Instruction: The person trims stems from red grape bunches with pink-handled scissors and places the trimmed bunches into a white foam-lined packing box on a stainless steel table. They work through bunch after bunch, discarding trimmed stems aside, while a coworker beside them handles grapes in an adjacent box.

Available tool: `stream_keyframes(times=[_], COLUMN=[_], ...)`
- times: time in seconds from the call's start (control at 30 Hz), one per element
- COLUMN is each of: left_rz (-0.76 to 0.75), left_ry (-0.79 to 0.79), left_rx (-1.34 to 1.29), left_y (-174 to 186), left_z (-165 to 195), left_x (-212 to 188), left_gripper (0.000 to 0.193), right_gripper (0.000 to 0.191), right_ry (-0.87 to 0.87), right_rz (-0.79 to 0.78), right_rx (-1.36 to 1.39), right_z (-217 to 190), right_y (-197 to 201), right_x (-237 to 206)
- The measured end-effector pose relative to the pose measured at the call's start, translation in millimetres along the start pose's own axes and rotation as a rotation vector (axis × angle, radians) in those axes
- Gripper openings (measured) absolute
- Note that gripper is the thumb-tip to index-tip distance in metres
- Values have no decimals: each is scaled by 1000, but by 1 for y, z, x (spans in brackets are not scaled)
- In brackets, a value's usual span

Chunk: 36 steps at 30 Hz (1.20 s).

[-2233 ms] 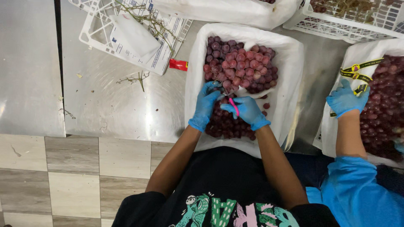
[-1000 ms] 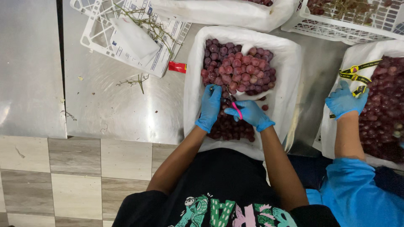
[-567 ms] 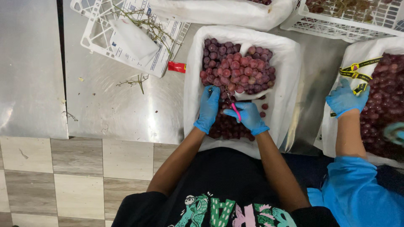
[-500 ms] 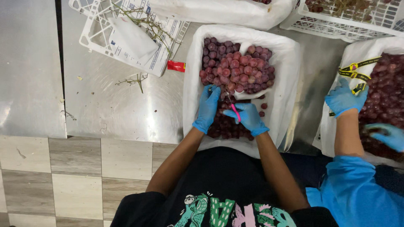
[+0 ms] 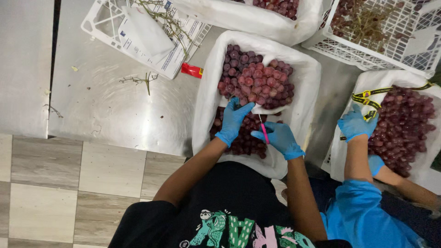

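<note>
Barely shifted, left hand (image 5: 233, 118) grips the grape bunch (image 5: 255, 81); right hand (image 5: 278, 136) pinches pink scissors (image 5: 264, 132); one red packet (image 5: 191, 70) lies left of it.

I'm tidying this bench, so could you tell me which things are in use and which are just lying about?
In use: left hand on the red grapes; right hand holding pink-handled snips; white lined crate.
Lying about: bare stem, red packet, flat white crate with papers.

one head-worn view, looking straight down, fairly near, over the steel surface (image 5: 105, 105) and tiled floor (image 5: 69, 183).
</note>
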<state>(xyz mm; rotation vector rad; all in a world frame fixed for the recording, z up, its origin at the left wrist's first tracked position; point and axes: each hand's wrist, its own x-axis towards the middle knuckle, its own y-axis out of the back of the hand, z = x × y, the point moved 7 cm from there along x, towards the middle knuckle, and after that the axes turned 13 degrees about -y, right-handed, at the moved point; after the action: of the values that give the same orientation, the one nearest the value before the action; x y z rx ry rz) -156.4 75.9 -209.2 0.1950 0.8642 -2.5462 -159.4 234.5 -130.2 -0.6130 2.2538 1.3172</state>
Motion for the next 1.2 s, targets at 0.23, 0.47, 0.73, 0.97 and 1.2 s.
stream_keyframes(times=[0.23, 0.47, 0.73, 0.97, 1.2], left_rz=[13, 7, -24, -39, -29], left_ry=[-102, 116, 110, 110, 100], left_rx=[-15, -163, -411, -380, -313], left_y=[14, 18, 13, 18, 24], left_z=[-7, -12, -23, -20, -28], left_x=[10, 6, 7, 6, 14], left_gripper=[30, 29, 29, 26, 27], right_gripper=[59, 61, 59, 54, 65], right_ry=[50, -7, 67, 205, 194], right_rz=[-12, -6, 31, 122, 74], right_rx=[-231, -505, -759, -995, -1022], right_z=[-8, -17, -31, -50, -65], right_y=[5, 10, 24, 18, 13], right_x=[18, 36, 50, 68, 68])
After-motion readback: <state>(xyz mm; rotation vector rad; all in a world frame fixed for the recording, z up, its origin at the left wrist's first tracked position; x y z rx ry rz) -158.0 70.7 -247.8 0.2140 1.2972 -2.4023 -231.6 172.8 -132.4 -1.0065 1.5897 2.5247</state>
